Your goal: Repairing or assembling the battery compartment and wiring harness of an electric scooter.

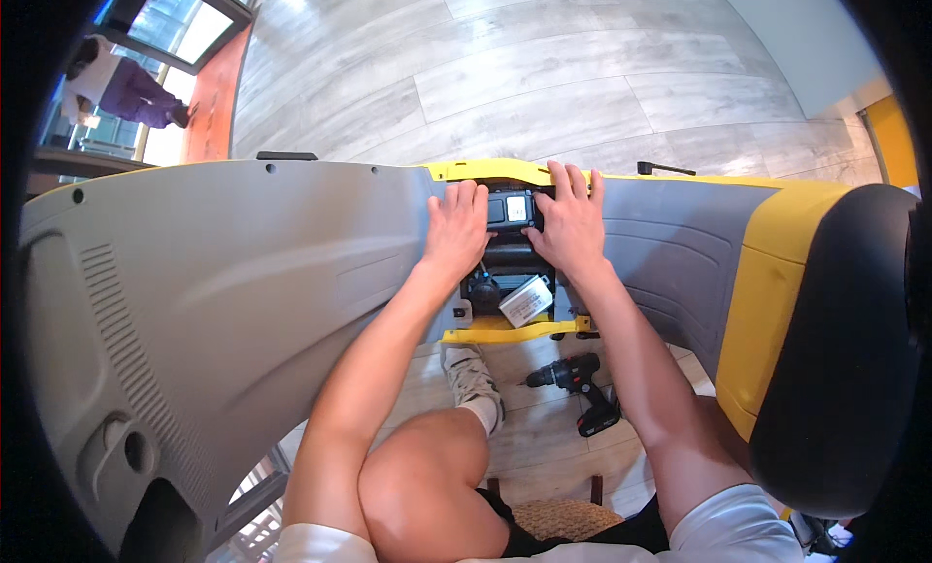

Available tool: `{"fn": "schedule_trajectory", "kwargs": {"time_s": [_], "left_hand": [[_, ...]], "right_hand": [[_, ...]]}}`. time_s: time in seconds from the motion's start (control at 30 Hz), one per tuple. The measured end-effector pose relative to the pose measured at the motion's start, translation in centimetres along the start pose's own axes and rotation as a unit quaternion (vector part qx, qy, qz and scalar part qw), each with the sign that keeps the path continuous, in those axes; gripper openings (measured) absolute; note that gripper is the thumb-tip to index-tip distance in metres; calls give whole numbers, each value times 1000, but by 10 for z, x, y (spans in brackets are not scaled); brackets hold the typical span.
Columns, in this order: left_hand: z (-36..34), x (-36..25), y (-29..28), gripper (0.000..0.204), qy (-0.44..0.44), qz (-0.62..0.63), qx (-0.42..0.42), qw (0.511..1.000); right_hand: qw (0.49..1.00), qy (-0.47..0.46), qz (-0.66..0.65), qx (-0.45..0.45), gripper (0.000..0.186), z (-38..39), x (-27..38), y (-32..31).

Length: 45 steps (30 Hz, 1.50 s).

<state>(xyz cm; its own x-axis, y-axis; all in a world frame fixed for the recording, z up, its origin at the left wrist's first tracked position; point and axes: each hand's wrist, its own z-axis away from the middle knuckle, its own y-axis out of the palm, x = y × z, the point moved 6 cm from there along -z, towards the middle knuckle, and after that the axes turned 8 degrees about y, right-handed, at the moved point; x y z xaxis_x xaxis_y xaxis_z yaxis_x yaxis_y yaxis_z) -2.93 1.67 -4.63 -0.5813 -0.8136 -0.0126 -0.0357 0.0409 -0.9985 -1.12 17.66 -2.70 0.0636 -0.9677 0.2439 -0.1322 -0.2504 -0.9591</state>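
A black box-shaped unit (509,225) with a white label sits in the open floor compartment of a yellow and grey scooter (320,218). My left hand (456,228) grips its left end, fingers curled toward the far edge. At the right end, my right hand (571,218) has its thumb on the near side and fingers reaching over the far side; both hands press the unit between them. Nearer to me in the compartment are a silver labelled module (526,301), tilted, and a round black part (482,289) with a cable. The unit's underside is hidden.
A yellow frame strip (510,332) borders the compartment's near side. On the floor by my foot lies a black cordless drill (581,388). The scooter's black seat (835,359) stands at the right. Another person (126,82) is far off at the upper left.
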Motion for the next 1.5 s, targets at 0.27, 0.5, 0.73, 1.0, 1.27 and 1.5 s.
{"fn": "schedule_trajectory", "kwargs": {"time_s": [0.27,0.5,0.73,1.0,1.27,1.5], "left_hand": [[5,0,-1,75,26,32,-68,997],[4,-5,-5,80,106,65,-41,991],[2,-11,13,77,91,-34,15,995],[-12,-21,9,75,12,11,121,992],[-7,-22,9,71,73,-13,13,997],[-11,-28,18,69,60,-50,25,997]], "right_hand": [[999,5,-33,-10,52,0,1,0],[999,11,-29,18,52,-1,0,2],[999,7,-42,-25,48,0,1,2],[998,37,-44,-36,43,-1,0,2],[998,28,-40,-46,44,-2,2,1],[971,50,-180,-151,36,22,-22,-14]]}}
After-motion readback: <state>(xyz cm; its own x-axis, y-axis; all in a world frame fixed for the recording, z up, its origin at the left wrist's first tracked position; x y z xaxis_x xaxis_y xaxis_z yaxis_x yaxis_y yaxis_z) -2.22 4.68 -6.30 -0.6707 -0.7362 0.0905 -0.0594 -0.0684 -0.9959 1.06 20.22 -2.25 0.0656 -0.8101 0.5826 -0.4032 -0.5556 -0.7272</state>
